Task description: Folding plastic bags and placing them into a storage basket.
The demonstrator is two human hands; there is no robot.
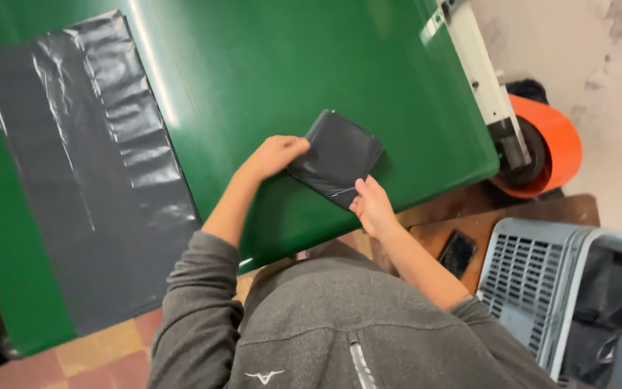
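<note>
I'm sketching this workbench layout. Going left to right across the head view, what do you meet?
Flat black plastic sheet → left hand → folded black bag → right hand → orange roll → grey slatted crate.

A small dark phone (458, 252), its screen black, is seen lying flat on the brown bench at the near right, beside a grey slatted crate (525, 277). No labels or signs are shown.
</note>
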